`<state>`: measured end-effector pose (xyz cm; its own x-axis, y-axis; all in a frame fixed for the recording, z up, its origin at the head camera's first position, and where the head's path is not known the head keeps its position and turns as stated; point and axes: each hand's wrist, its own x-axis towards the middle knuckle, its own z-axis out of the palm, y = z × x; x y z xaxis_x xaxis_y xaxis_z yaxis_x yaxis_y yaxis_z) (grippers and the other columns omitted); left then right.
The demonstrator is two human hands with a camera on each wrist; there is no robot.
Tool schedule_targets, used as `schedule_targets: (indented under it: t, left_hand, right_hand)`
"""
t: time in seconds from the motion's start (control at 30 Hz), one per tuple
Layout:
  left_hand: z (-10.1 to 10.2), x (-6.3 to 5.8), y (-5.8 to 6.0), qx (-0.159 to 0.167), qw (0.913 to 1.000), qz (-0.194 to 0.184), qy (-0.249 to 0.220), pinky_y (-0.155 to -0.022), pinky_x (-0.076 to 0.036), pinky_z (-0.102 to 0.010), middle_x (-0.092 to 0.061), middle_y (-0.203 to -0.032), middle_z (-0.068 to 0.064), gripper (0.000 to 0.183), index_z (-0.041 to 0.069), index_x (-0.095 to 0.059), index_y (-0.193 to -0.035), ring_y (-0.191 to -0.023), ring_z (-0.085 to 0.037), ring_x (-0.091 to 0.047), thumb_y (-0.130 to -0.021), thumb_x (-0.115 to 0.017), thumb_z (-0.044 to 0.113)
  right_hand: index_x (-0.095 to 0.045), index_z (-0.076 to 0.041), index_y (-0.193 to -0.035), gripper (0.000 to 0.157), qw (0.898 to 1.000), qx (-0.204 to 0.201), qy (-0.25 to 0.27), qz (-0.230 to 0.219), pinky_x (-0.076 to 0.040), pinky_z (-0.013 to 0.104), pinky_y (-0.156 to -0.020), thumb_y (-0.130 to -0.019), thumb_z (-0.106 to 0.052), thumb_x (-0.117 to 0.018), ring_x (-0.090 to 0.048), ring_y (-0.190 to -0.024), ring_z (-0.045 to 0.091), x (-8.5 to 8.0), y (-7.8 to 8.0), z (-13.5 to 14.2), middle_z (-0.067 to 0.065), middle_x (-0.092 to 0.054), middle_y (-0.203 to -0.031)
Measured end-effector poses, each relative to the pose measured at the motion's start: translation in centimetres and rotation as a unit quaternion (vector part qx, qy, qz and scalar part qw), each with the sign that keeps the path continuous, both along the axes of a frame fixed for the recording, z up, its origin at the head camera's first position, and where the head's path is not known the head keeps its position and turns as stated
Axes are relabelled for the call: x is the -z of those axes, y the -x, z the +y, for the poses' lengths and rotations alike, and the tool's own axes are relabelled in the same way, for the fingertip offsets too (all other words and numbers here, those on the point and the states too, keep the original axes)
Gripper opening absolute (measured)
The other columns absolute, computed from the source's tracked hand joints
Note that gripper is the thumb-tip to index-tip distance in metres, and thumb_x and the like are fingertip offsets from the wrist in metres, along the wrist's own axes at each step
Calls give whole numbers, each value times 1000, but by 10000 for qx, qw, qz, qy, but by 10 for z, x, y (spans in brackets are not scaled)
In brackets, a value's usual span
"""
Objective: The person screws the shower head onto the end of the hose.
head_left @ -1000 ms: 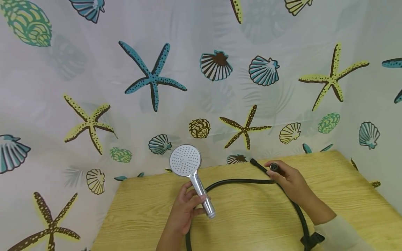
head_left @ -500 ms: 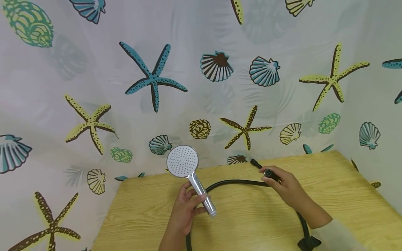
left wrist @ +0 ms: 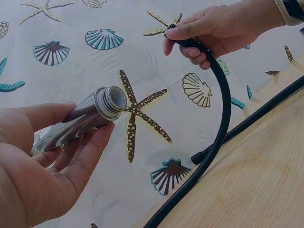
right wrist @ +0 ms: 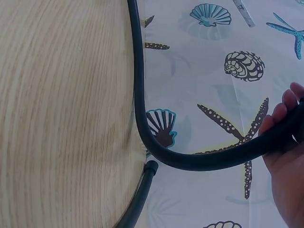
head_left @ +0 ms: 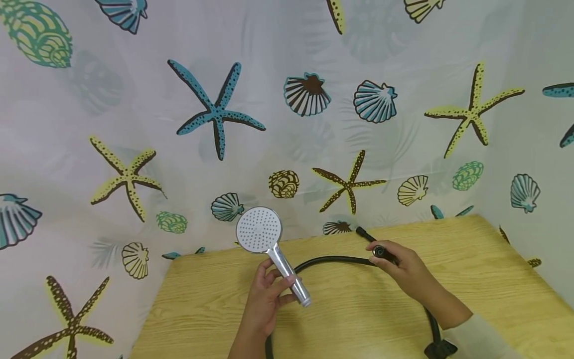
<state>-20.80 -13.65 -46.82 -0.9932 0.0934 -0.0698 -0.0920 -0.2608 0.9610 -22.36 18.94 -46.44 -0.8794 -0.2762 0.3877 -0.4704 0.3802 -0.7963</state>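
Observation:
My left hand point(head_left: 264, 299) holds a chrome shower head point(head_left: 259, 230) by its handle, the round spray face up and toward me. In the left wrist view the handle's threaded end point(left wrist: 114, 99) points toward the right hand. My right hand point(head_left: 405, 267) grips a black shower hose point(head_left: 334, 259) just behind its end fitting point(head_left: 380, 252), whose round opening faces me. A gap separates this fitting from the shower head. In the right wrist view the hose point(right wrist: 209, 161) curves away from the fingers, which are partly cut off at the frame's edge.
The hose's other end point(head_left: 362, 232) lies near the back edge of the wooden table point(head_left: 202, 294). A curtain point(head_left: 278, 144) printed with shells and starfish hangs behind and at the sides. A black device point(head_left: 441, 348) sits at the right sleeve.
My right hand has moved left and slightly toward me with the hose fitting, closer to the shower head. The shower head has tipped a little to the left in my left hand.

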Motion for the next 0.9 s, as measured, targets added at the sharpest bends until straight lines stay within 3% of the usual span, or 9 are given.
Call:
schedule_targets:
  t: [0.5, 0.7, 0.9]
  left_hand:
    - [6, -4, -1, -57, 9999, 25, -81, -77, -63, -43, -60, -109, -3, 62, 20, -38, -136, -96, -22, -71, -85, -70, 7]
    - [7, -5, -1, -36, 9999, 57, -90, -77, -63, -42, -59, -110, -4, 63, 20, -37, -138, -98, -23, -70, -85, -71, 8]
    - [9, -5, -1, -121, 9998, 66, -155, -79, -63, -43, -58, -111, -5, 63, 19, -38, -137, -97, -22, -70, -85, -70, 6]
  right_hand:
    - [-63, -35, -118, 25, 9985, 109, -399, 354, -50, 23, -59, -93, -30, -64, -54, -74, 5, 3, -2, -5, -13, -67, -106]
    - [-64, -30, -117, 25, 9986, -72, -367, 379, -57, 24, -66, -92, -29, -65, -60, -80, 3, 4, -4, -8, -10, -68, -108]
    - [-66, -27, -115, 24, 9985, -188, -336, 387, -56, 22, -66, -91, -28, -66, -58, -79, 2, 4, -7, -13, -7, -70, -108]
